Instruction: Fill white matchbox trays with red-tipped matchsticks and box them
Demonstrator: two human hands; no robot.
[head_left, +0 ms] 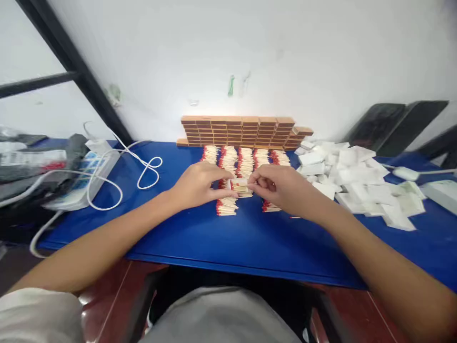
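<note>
Nearest the camera is the person's pale garment (221, 317), with a light sleeve (39, 314) at near left. Beyond it stands a blue table (200, 243) above a red tiled floor (112, 295). Both bare hands meet over the middle of the table. The left hand (198, 185) grips the left end of a small white matchbox tray (238, 182) between thumb and fingers. The right hand (282, 186) has thumb and index finger pinched closed on the tray's right end; whether matchsticks are also caught between them cannot be told. The tray lies crosswise and shows pale sticks with red inside.

Under and around the hands, matchsticks (227, 207) lie in several columns running near to far, red heads to the left. At their far end, brown matchboxes (239, 129) are stacked in courses against the white wall (321, 57); the lower right end is stepped. Right of the right hand is a loose heap of white trays (357, 164). Dark panels (374, 125) lean at far right. At left, a white cable (146, 166) lies in loops beside a blue-and-white package (102, 166)
</note>
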